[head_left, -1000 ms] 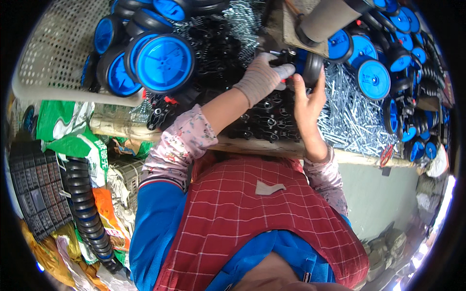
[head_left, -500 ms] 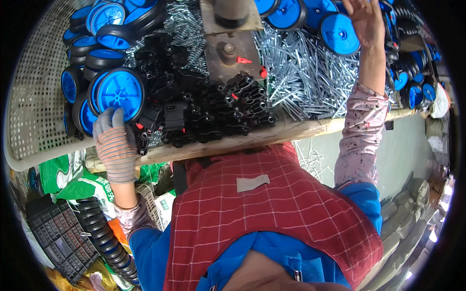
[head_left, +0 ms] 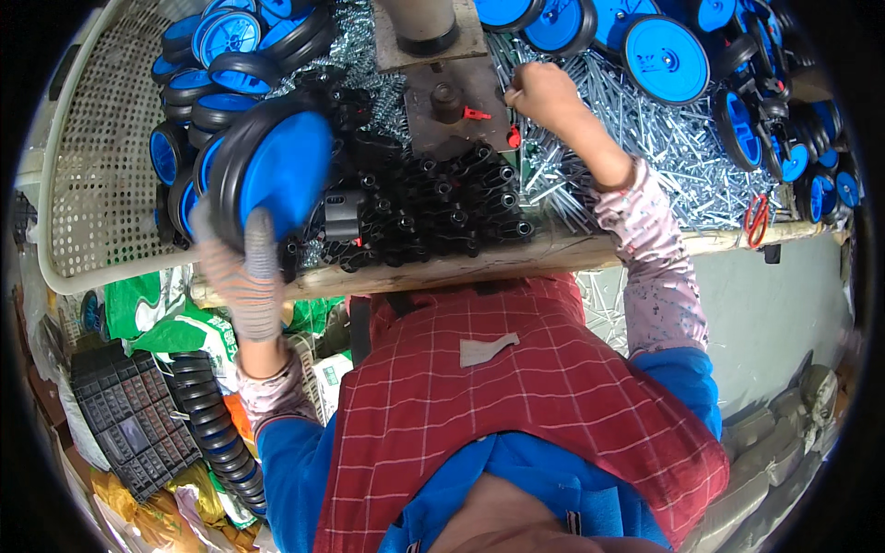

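In the head view, your left hand point(head_left: 247, 281), in a grey knitted glove, gripped a blue wheel with a black tyre point(head_left: 272, 175). The gloved fingers were closed around the lower rim of the wheel, and one finger lay up across the blue disc. The wheel stood tilted on its edge at the left part of the wooden workbench point(head_left: 479, 265), just in front of a stack of similar blue wheels point(head_left: 217, 64) that lay in a white perforated basket point(head_left: 88, 184).

Your right hand point(head_left: 544, 92) was bare and was pressed together into a fist over the heap of silver metal pins point(head_left: 645, 147) on the right part of the bench. I could not tell whether it pinched a pin, because the fingers hid the inside. The hand was just beside a metal press base point(head_left: 452, 106) with a small red piece on it.

Between your two hands a pile of black plastic brackets point(head_left: 433, 207) lay near the front edge of the bench. More blue wheels point(head_left: 659, 55) lay at the far right, behind the pins. Red-handled scissors point(head_left: 756, 217) lay near the right end of the bench. You wore a red checked apron point(head_left: 516, 396) over blue clothes.
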The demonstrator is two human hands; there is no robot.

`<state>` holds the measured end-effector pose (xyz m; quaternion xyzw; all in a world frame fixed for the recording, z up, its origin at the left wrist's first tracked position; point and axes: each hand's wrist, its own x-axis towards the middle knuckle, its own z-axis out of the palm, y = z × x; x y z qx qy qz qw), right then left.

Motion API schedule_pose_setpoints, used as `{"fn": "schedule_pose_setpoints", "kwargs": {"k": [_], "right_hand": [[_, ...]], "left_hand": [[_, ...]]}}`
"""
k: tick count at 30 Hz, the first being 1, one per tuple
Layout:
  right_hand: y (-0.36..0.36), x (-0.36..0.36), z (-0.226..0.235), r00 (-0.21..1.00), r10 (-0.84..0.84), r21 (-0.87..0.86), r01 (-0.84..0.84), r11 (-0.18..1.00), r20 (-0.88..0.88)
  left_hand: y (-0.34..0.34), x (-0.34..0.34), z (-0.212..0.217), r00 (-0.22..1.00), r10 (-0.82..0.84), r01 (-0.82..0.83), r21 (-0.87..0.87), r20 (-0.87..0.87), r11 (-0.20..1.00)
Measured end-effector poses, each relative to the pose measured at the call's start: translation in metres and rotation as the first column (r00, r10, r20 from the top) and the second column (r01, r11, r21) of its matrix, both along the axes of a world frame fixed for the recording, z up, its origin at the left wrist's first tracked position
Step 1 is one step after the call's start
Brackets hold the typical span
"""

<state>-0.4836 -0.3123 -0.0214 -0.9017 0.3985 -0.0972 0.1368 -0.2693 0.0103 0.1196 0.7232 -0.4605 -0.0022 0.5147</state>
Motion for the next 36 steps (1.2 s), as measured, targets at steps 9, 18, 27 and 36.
{"fn": "schedule_pose_setpoints", "kwargs": {"k": [9, 18, 27, 36], "right_hand": [[0.114, -0.035, 0.094, 0.652, -0.035, 0.404, -0.426, 0.809, 0.757], [0.129, -0.035, 0.128, 0.754, 0.574, -0.113, -0.571, 0.813, 0.320], [0.122, -0.085, 0.091, 0.802, 0.343, -0.128, -0.322, 0.938, 0.489], [0.113, -0.040, 0.021, -0.133, -0.721, 0.673, -0.277, 0.686, 0.680]], "left_hand": [[-0.056, -0.065, -0.062, 0.375, -0.299, 0.481, -0.091, -0.878, 0.872], [-0.062, -0.058, -0.050, -0.088, -0.334, 0.452, -0.337, -0.938, 0.826], [-0.054, 0.003, -0.023, 0.820, -0.539, 0.389, 0.503, 0.194, 0.772], [-0.066, -0.012, -0.045, 0.889, -0.286, 0.100, 0.458, 0.358, 0.883]]}}
